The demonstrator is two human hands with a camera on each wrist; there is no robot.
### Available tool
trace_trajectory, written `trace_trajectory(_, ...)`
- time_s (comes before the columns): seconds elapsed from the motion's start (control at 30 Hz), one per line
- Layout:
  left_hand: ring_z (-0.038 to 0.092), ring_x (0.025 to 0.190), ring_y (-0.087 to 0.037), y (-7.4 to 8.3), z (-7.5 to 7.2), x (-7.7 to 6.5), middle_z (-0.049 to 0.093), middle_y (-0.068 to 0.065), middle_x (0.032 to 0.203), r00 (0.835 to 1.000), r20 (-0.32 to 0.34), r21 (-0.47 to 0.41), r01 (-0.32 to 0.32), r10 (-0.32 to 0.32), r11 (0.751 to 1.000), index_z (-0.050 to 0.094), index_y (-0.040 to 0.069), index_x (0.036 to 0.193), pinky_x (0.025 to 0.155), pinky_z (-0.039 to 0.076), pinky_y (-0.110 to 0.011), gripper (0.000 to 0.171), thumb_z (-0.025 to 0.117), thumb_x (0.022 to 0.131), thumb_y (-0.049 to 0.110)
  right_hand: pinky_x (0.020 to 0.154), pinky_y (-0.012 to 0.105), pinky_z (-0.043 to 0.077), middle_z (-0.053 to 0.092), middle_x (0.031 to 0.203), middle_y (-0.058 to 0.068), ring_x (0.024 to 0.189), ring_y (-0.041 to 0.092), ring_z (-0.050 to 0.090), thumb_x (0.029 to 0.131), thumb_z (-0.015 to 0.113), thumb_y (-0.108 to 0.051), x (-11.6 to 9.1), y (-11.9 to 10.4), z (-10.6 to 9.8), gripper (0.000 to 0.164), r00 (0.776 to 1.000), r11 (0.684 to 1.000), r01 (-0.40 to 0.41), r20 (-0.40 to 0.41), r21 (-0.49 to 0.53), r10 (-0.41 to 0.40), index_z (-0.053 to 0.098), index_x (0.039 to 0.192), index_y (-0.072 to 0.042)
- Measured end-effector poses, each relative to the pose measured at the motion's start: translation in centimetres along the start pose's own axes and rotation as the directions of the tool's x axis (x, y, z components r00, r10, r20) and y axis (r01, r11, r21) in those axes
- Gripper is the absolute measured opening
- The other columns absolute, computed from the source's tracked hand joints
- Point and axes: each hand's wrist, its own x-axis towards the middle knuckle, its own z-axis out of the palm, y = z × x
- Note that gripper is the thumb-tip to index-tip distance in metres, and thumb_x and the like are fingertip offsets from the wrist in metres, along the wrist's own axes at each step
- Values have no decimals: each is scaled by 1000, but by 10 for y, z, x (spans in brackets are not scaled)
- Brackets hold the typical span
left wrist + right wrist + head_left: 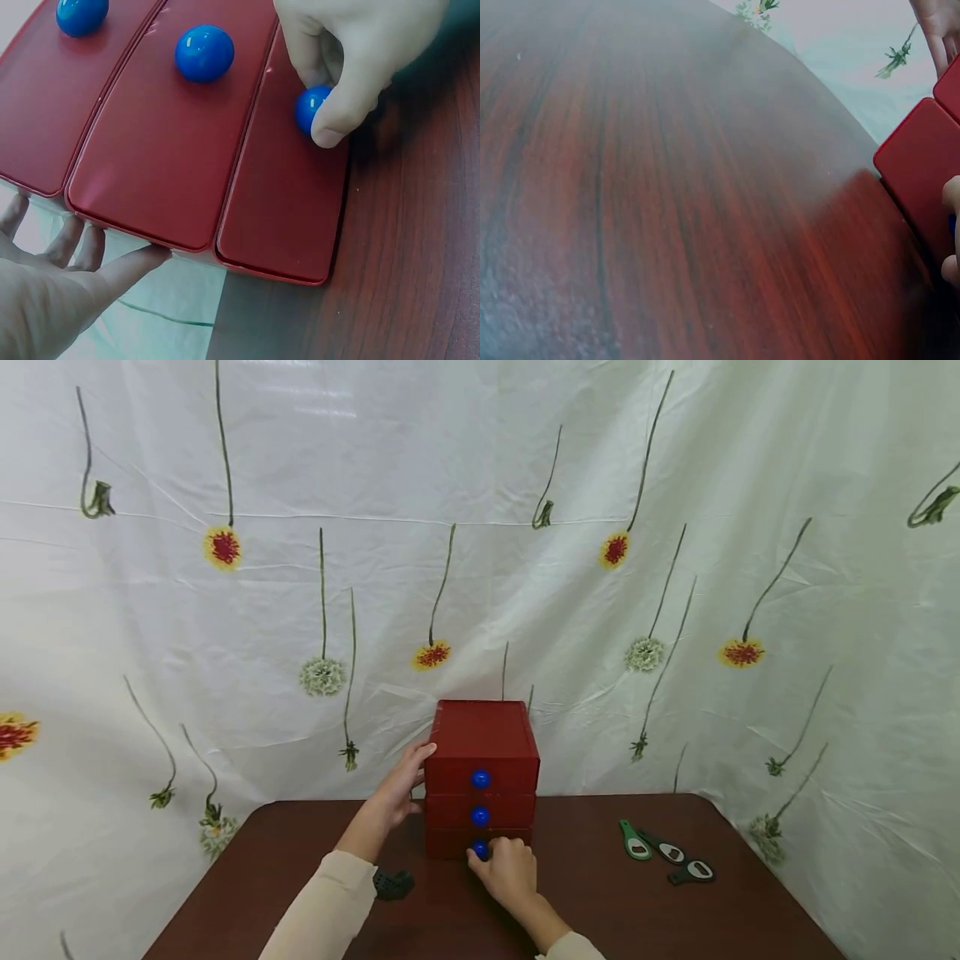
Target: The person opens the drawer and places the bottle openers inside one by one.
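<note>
Cream sleeves (322,906) reach forward to a red drawer box (483,731)

Head view: both forearms stretch over a dark brown surface (585,906) to the box, which stands near its far edge. Three drawers are stacked, each with a round blue knob. The right hand (510,870) pinches the bottom blue knob (480,848); the left hand (397,783) rests on the box's left side. Beside the left sleeve shows a dark object (395,886), hard to identify. To the right lie three bottle openers, one green (636,847) and two black (692,872). Behind hangs a white cloth (390,460) printed with long-stemmed flowers.

Left wrist view: the left hand's fingers are spread, their tips touching the side of the box. Across from it, the right thumb and a finger clamp the bottom knob; the other two knobs are untouched.

Right wrist view: wood grain fills most of the frame. At the right edge appear the box's corner, the right hand's fingertips (951,270) and part of the left hand.
</note>
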Motion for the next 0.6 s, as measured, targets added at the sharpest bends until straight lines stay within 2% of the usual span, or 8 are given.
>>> trace_trajectory(0.3,12,151,-49,-1,0,0,16,-21,165,1000,-15,5,-3,3,1000,19,19,163,98,23,-86,79,54,103,57,39,24,33,33,48,-14,44,4,35,81,87,-41,-5,-1,0,58,1000,1000,26,-15,14,-26,41,49,-23)
trace_trajectory(0.6,15,151,-49,-2,3,-1,19,-20,165,1000,-16,3,-9,9,1000,21,19,163,98,24,-85,78,54,103,56,38,20,27,22,50,-16,44,1,25,81,88,-39,-12,-3,-2,65,1000,999,23,-17,28,-22,32,51,-25)
